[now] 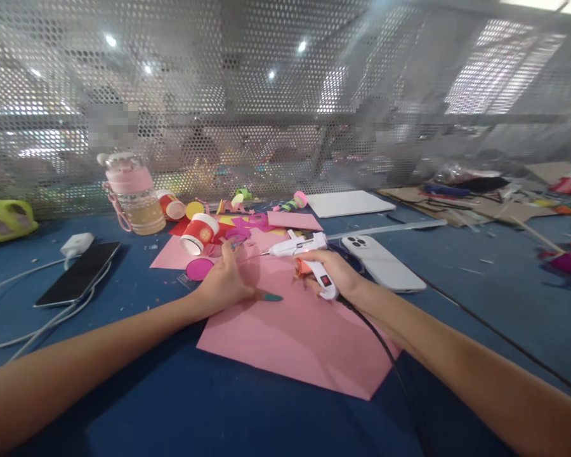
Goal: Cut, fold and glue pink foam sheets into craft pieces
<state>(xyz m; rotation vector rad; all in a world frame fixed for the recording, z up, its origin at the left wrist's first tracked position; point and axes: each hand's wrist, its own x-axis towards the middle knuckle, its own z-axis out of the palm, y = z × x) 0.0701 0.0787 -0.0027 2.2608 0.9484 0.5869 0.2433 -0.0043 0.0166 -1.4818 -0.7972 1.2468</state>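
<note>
Both my bare arms stretch forward over the blue worktop (124,406). My right hand (330,270) is wrapped tight round the white glue gun (304,249), with its tip pointing left so the hot end stays off my skin. My left hand (226,282) lies spread and flat, pressing down on the big pink sheet (295,330), I think to stop it from sliding. Just past the tip sit small cut paper shapes (247,225) and a red paper cup (198,233) on its side. A white phone (383,263) lies face down just right of the gun. A black phone (78,273) on a cable rests well off to the left, and a pink bottle (133,193) stands behind.
</note>
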